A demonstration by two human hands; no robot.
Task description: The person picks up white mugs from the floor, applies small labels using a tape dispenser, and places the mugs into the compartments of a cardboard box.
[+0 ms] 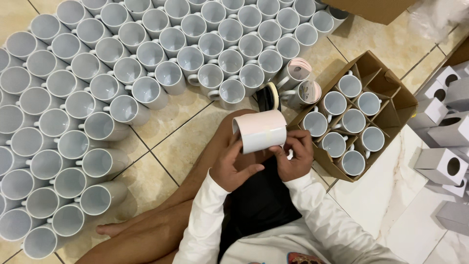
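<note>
While rows of plain white mugs (97, 88) are spread over the tiled floor (181, 142) at the left, a white mug (260, 131) wrapped in a pale pinkish sheet is held on its side above the lap, gripped by the left hand (229, 164) and the right hand (295, 156). A brown divided carton (391, 98) holding mugs is placed just right; grey boxes with round holes (442, 164) are stacked at the far right.
</note>
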